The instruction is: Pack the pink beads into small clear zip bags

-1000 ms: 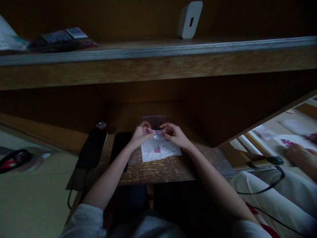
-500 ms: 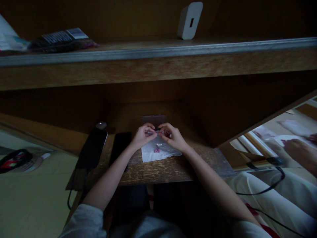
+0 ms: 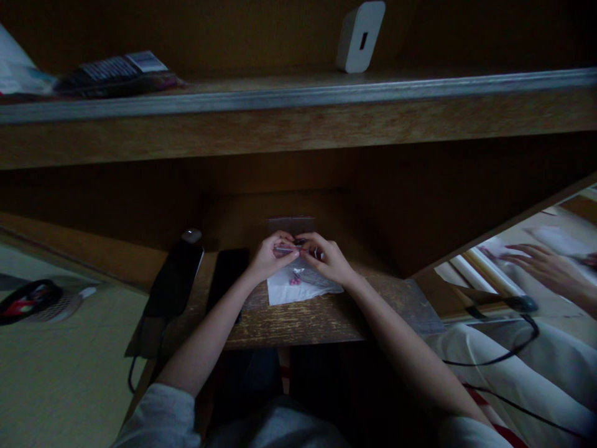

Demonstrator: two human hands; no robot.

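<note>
My left hand (image 3: 268,257) and my right hand (image 3: 330,258) meet over the desk, thumbs and fingertips pinched on the top edge of a small clear plastic bag (image 3: 308,272). A thin pinkish strip shows between the fingers. Below them lies a cluster of small pink beads (image 3: 295,281) beside a shiny whitish bit; whether these are inside the bag or under it, I cannot tell. Under all this is a sheet of white paper (image 3: 278,292). Just beyond my fingers rests a flat clear sleeve (image 3: 291,224).
To the left lie a dark phone (image 3: 172,280), a small white case (image 3: 191,235) and another black flat device (image 3: 224,274). Overhead, a shelf (image 3: 298,121) bears a white charger (image 3: 361,37) and a dark packet (image 3: 116,74). Another person's hand (image 3: 550,267) is at the right.
My hands have barely shifted and keep their pinch on the bag, fingertips slightly closer together. The other person's hand on the right has lifted and spread its fingers.
</note>
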